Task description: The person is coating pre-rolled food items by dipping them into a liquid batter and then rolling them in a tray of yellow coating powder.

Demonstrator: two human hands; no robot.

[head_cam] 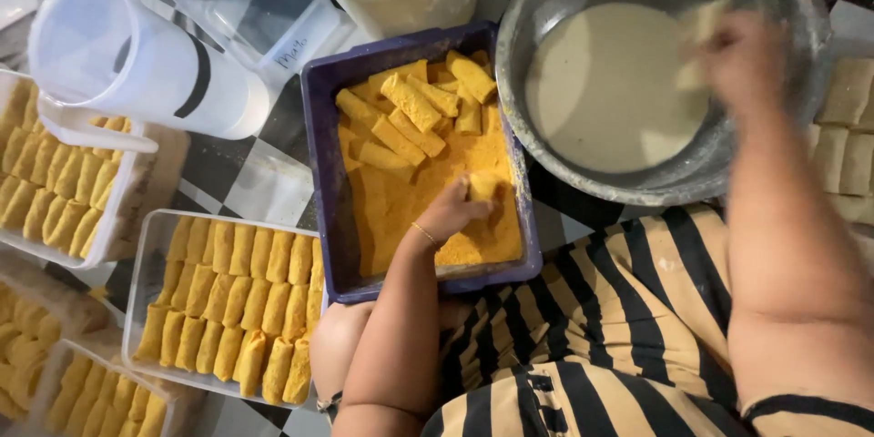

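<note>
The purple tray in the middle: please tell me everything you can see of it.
The purple tray is rectangular, seemingly plastic, with raised walls. It lies flat beside the metal bowl. Orange crumbs cover its floor; coated rolls pile at its far end. The left hand presses a roll into the crumbs.

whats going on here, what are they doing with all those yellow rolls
A person seated on the floor is coating rolls. The left hand presses one roll into orange crumbs in a purple tray, where more coated rolls are piled at the far end. The right hand, blurred, is at the metal bowl of pale batter; what it holds cannot be told. Clear trays on the left hold rows of finished coated rolls, and uncoated pale rolls lie at the right edge.
</note>
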